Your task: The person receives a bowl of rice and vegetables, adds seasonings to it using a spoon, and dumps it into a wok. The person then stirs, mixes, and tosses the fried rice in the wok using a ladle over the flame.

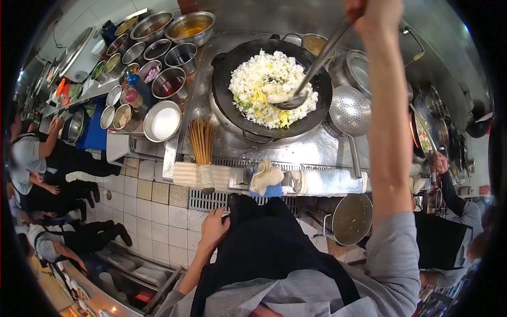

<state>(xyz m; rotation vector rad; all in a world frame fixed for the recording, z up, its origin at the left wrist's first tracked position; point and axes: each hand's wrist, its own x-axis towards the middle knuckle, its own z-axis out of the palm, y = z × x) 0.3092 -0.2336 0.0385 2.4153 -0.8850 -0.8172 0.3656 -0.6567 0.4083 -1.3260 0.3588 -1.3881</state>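
Note:
High at the upper right, my right hand (pixel 377 15) is closed around the handle of a long metal ladle (pixel 323 55). The ladle's bowl rests in white rice (pixel 259 71) mixed with yellow egg-like bits and some green pieces. A wide black wok (pixel 224 87) on the stove holds this rice. My left hand (pixel 214 227) hangs low beside my black apron (pixel 259 248), fingers loosely extended, with nothing seen in it. It is below the front edge of the stove, near a bamboo wok brush (pixel 200 140).
Right of the wok lies a perforated metal skimmer (pixel 349 111). Several metal bowls of seasonings, including a white-filled bowl (pixel 162 121), stand at left. A folded cloth (pixel 265 177) lies on the front ledge. A pot (pixel 352 219) is below right. Other people stand at both sides.

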